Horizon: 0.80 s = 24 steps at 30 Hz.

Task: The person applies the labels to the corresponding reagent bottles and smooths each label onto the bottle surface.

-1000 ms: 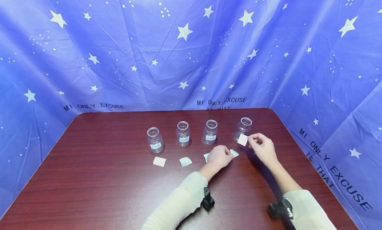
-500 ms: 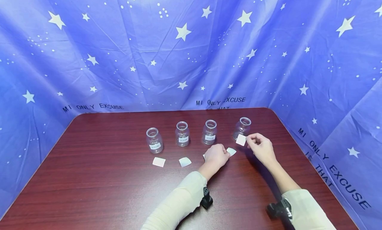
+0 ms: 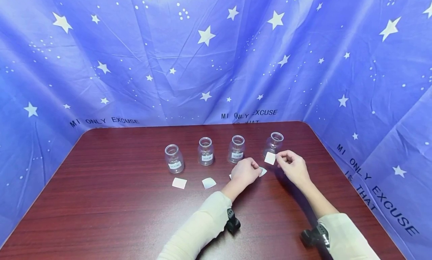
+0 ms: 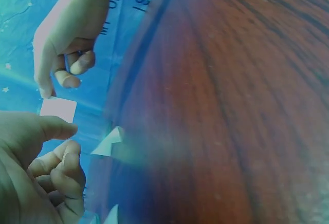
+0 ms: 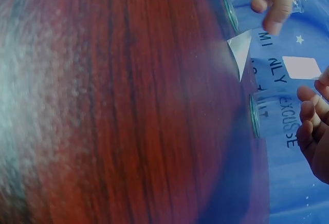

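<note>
My right hand point(image 3: 293, 168) pinches a small white square label point(image 3: 270, 158) between thumb and finger. In the head view the label overlaps the lower front of the rightmost glass jar point(image 3: 275, 142); whether it touches the glass I cannot tell. My left hand point(image 3: 245, 172) hovers just left of it, over a curled white paper piece point(image 3: 263, 171) on the table. In the left wrist view, the thumb and loosely bent fingers point(image 4: 72, 180) of that hand stand apart with nothing between them. Another paper piece is mostly hidden behind the left hand.
Three more open glass jars stand to the left, the leftmost point(image 3: 174, 159), a middle one point(image 3: 205, 150) and one nearer the hands point(image 3: 237, 144), each with a printed label. Two white paper pieces, one flat point(image 3: 179, 183) and one curled point(image 3: 209, 183), lie before them. A starry blue curtain point(image 3: 189, 65) surrounds the table.
My left hand has lifted slightly away from the table and the curled paper piece. The right hand has shifted a little to the left with the label.
</note>
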### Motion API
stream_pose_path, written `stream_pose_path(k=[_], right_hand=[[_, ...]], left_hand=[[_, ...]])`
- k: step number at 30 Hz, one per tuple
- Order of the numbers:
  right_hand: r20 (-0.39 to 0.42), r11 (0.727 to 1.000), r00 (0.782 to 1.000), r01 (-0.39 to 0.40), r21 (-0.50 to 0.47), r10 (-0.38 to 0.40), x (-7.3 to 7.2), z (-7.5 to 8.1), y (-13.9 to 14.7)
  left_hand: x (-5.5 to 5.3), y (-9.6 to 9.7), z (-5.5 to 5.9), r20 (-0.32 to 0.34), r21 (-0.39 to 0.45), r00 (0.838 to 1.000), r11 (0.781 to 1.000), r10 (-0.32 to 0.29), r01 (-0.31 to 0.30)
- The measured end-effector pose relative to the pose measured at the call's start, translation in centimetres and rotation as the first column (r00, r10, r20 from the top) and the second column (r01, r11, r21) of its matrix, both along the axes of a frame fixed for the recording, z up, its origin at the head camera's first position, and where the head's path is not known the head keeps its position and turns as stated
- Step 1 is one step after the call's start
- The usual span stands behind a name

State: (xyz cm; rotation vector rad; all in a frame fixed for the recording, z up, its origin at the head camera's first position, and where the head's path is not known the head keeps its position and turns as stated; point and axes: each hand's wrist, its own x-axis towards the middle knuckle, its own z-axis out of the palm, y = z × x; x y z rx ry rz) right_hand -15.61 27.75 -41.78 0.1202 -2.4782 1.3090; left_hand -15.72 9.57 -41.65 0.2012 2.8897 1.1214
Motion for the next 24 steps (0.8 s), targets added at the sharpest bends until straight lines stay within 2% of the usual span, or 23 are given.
stream_pose_path(k=[4, 9, 13, 16, 22, 24], right_hand=[[-0.038, 1.000, 0.999, -0.004, 0.025, 0.005, 0.0, 0.0, -0.4], [-0.081, 0.999, 0.996, -0.026, 0.019, 0.028, 0.1, 0.1, -0.9], [-0.135, 0.999, 0.990, -0.048, 0.015, 0.049, 0.1, 0.0, -1.4], [-0.194, 0.998, 0.979, -0.057, 0.034, 0.063, 0.2, -0.1, -1.8], [-0.307, 0.992, 0.944, -0.097, 0.085, 0.118, 0.2, -0.2, -2.3], [-0.339, 0.987, 0.929, -0.111, 0.120, 0.146, 0.2, -0.2, -2.4]], left_hand=[[-0.3, -0.1, 0.4, -0.008, 0.131, 0.999, 0.991, -0.039, 0.039], [-0.5, -0.1, 0.8, -0.032, 0.283, 0.997, 0.956, -0.068, 0.074], [-0.8, -0.1, 0.8, -0.031, 0.391, 0.997, 0.917, -0.071, 0.077], [-1.0, -0.2, 0.7, -0.021, 0.469, 0.997, 0.880, -0.076, 0.077], [-1.2, -0.5, 0.7, 0.032, 0.588, 0.995, 0.806, -0.099, 0.061], [-1.3, -0.5, 0.7, 0.044, 0.601, 0.994, 0.797, -0.103, 0.056]])
